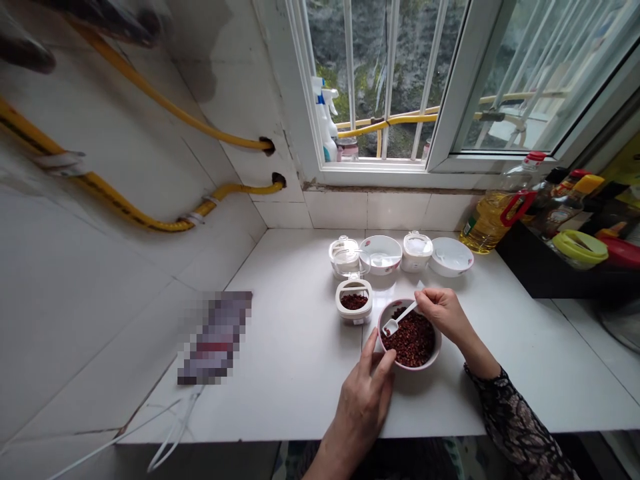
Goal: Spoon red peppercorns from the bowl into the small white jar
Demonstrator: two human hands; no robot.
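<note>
A white bowl (436,357) with a pink rim holds a heap of dark red peppercorns (415,337). My left hand (363,393) steadies the bowl at its near left side, fingers against the wall and rim. Between the thumb and fingers of my right hand (445,317) is the handle of a small white spoon (391,327). The spoon's head is low over the left part of the bowl, with a few peppercorns on it. Just left of the bowl stands a white seasoning jar (355,312), its lid raised, with more peppercorns inside.
Behind are two more white jars (345,253) (417,252) and two white bowls (381,257) (451,259). An oil bottle (487,217) and a black rack (535,260) of condiments stand at right. A pixelated object (215,340) with a white cable lies left. A window (385,80) is behind.
</note>
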